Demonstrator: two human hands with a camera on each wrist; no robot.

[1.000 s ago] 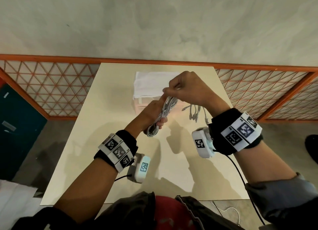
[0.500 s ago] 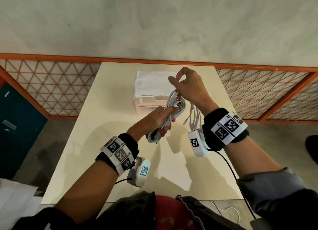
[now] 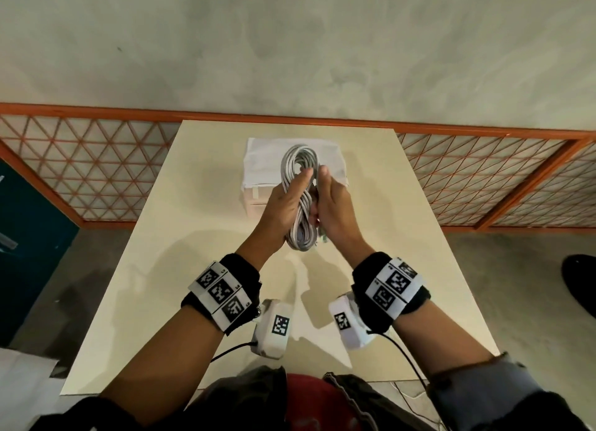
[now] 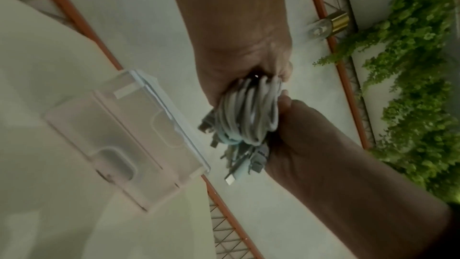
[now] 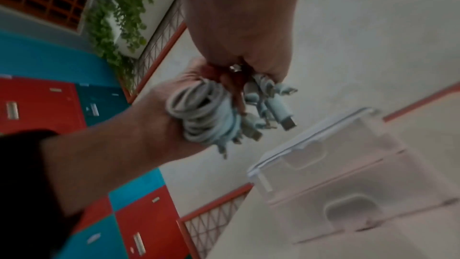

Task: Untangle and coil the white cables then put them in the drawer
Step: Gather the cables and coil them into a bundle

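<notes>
Gripping the coiled white cables between both hands, left hand and right hand, above the drawer box; no readable writing.

White cables coiled, above drawer

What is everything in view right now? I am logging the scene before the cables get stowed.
Cable bundle: one coil, white, held above the table between both hands, plugs hanging at its near end.
Drawer unit: one, translucent white, far middle of the table, drawers closed.
Cloth: one, white, on top of the drawer unit.
Table: one, cream.
Railing: orange lattice behind the table.
Lockers: several, red and teal.
Hanging plant: green, on the wall.
Left hand: grips the bundle.
Right hand: grips the bundle.
</notes>
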